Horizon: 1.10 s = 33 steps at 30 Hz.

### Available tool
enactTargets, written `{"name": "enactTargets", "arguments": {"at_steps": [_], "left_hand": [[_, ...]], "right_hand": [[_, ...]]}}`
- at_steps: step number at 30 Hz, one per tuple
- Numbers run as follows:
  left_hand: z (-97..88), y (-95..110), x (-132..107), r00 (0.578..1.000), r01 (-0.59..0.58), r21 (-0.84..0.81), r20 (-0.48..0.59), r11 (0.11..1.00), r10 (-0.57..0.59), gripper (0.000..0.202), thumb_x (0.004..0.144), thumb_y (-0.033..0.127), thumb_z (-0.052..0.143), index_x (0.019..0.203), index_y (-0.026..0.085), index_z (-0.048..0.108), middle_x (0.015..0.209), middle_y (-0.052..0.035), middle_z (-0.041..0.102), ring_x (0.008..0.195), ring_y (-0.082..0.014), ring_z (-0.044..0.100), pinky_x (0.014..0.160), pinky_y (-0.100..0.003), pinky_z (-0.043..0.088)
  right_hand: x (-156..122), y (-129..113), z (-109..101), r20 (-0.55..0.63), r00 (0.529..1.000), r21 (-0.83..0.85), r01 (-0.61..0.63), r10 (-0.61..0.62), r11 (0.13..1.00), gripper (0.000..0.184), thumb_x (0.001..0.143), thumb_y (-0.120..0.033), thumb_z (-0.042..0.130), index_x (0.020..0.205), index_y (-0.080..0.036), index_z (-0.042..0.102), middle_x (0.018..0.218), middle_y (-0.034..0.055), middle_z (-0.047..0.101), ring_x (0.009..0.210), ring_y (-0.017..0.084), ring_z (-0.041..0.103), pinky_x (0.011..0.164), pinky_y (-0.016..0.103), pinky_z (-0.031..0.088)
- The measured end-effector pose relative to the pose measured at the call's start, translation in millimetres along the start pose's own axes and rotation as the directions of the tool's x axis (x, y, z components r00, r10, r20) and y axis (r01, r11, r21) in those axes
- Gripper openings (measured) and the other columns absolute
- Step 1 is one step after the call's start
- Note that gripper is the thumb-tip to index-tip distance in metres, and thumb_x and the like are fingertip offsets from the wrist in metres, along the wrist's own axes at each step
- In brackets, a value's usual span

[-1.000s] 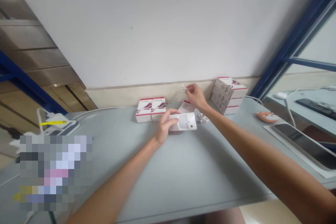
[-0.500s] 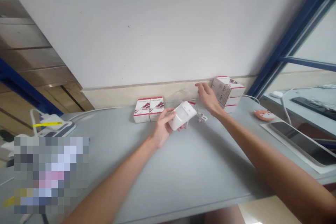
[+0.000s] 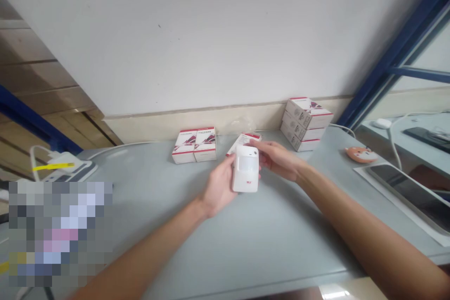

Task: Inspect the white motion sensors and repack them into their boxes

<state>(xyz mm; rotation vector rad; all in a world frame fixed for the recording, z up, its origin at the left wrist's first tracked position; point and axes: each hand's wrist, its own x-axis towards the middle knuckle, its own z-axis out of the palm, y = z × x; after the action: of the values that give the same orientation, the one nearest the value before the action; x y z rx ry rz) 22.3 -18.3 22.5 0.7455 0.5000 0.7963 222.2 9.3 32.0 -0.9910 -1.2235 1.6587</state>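
A white motion sensor (image 3: 246, 176) with a curved window and a small red mark stands tilted up, its front toward me. My left hand (image 3: 220, 185) is closed around its left side, with fingertips showing past the right edge. At the sensor's upper right, my right hand (image 3: 281, 159) holds its edge between thumb and fingers, partly hidden behind it. Just behind the sensor lies a white and red box (image 3: 243, 139), partly covered by the sensor and my right hand. A crumpled clear plastic bag (image 3: 242, 125) rests against the wall behind that box.
Two white and red boxes (image 3: 195, 145) sit side by side on the left. A stack of similar boxes (image 3: 305, 124) stands at right. Beyond are an orange animal-face object (image 3: 361, 154) and a dark flat panel (image 3: 411, 194). A power strip (image 3: 75, 171) lies left.
My right hand has come down and left from near the plastic bag to the sensor. My left hand has turned the sensor upright and brought it nearer. The small white accessories are now hidden.
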Motion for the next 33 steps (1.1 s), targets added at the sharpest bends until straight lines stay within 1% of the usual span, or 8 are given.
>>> {"name": "enactTargets", "arguments": {"at_steps": [5, 13, 16, 20, 24, 27, 30, 33], "left_hand": [[-15.3, -7, -11, 0.996, 0.039, 0.001, -0.074, 0.999, -0.039, 0.048, 0.099, 0.043, 0.051, 0.127, 0.01, 0.071, 0.111, -0.018, 0.078, 0.105, -0.0323, 0.073, 0.094, -0.041, 0.05], [-10.2, 0, -20, 0.998, 0.036, -0.01, -0.053, 0.999, -0.037, 0.049, 0.096, 0.042, 0.048, 0.109, 0.006, 0.077, 0.096, -0.0205, 0.078, 0.084, -0.0284, 0.071, 0.079, -0.039, 0.053], [-10.7, -2, -22, 0.993, 0.117, -0.023, 0.01, 0.993, -0.117, 0.049, 0.093, 0.045, 0.048, 0.103, 0.008, 0.078, 0.088, -0.0173, 0.076, 0.074, -0.0261, 0.069, 0.07, -0.037, 0.052], [-12.4, -7, -22, 0.965, 0.248, -0.022, 0.092, 0.969, -0.245, 0.052, 0.092, 0.049, 0.047, 0.1, 0.008, 0.077, 0.084, -0.016, 0.074, 0.069, -0.0241, 0.068, 0.065, -0.035, 0.049], [-15.9, -8, -19, 0.932, 0.339, -0.005, 0.136, 0.941, -0.335, 0.054, 0.091, 0.052, 0.047, 0.104, 0.008, 0.077, 0.085, -0.0171, 0.074, 0.069, -0.0248, 0.068, 0.065, -0.035, 0.049], [-19.1, -9, -19, 0.925, 0.347, 0.065, 0.143, 0.935, -0.353, 0.057, 0.092, 0.053, 0.045, 0.107, 0.007, 0.076, 0.084, -0.0178, 0.074, 0.068, -0.0254, 0.068, 0.065, -0.035, 0.049], [-18.5, -12, -19, 0.923, 0.349, 0.105, 0.136, 0.931, -0.361, 0.058, 0.094, 0.052, 0.043, 0.109, 0.006, 0.075, 0.085, -0.0181, 0.074, 0.069, -0.0253, 0.069, 0.066, -0.035, 0.05], [-14.2, -15, -17, 0.916, 0.356, 0.094, 0.161, 0.93, -0.367, 0.059, 0.093, 0.051, 0.04, 0.107, 0.005, 0.074, 0.083, -0.0182, 0.073, 0.068, -0.0254, 0.068, 0.064, -0.035, 0.05]], "right_hand": [[0, 8, 11, -0.074, 0.997, -0.132, 0.01, -0.02, 0.991, 0.042, 0.089, -0.062, 0.075, 0.091, -0.021, 0.081, 0.071, 0.0027, 0.064, 0.061, 0.015, 0.048, 0.055, 0.03, 0.042], [-5, -11, 19, -0.284, 0.939, -0.125, 0.163, -0.193, 0.979, 0.045, 0.086, -0.069, 0.075, 0.088, -0.024, 0.078, 0.061, -0.0067, 0.023, 0.057, 0.014, 0.023, 0.053, 0.031, 0.023], [-3, -19, 3, -0.346, 0.893, -0.062, 0.285, -0.288, 0.957, 0.046, 0.083, -0.07, 0.078, 0.09, -0.025, 0.076, 0.062, -0.0073, 0.022, 0.055, 0.014, 0.019, 0.05, 0.031, 0.02], [-3, -34, -27, -0.452, 0.762, -0.058, 0.494, -0.464, 0.868, 0.041, 0.083, -0.066, 0.081, 0.083, -0.027, 0.066, 0.063, -0.0069, 0.023, 0.054, 0.014, 0.021, 0.048, 0.03, 0.024], [-11, -51, -57, -0.474, 0.688, -0.111, 0.573, -0.55, 0.812, 0.046, 0.087, -0.072, 0.074, 0.078, -0.029, 0.062, 0.06, -0.0063, 0.026, 0.05, 0.014, 0.026, 0.046, 0.031, 0.029], [-19, -60, -81, -0.518, 0.636, -0.087, 0.627, -0.572, 0.775, 0.04, 0.091, -0.065, 0.074, 0.074, -0.03, 0.064, 0.056, -0.0057, 0.026, 0.048, 0.015, 0.027, 0.045, 0.033, 0.031], [-26, -64, -99, -0.56, 0.617, 0.005, 0.67, -0.553, 0.743, 0.033, 0.092, -0.052, 0.079, 0.071, -0.031, 0.066, 0.053, -0.0059, 0.028, 0.047, 0.015, 0.025, 0.045, 0.034, 0.029], [-33, -67, -106, -0.558, 0.65, 0.182, 0.703, -0.517, 0.688, 0.027, 0.092, -0.038, 0.083, 0.071, -0.03, 0.067, 0.053, -0.0068, 0.031, 0.046, 0.013, 0.025, 0.043, 0.032, 0.027]]}}
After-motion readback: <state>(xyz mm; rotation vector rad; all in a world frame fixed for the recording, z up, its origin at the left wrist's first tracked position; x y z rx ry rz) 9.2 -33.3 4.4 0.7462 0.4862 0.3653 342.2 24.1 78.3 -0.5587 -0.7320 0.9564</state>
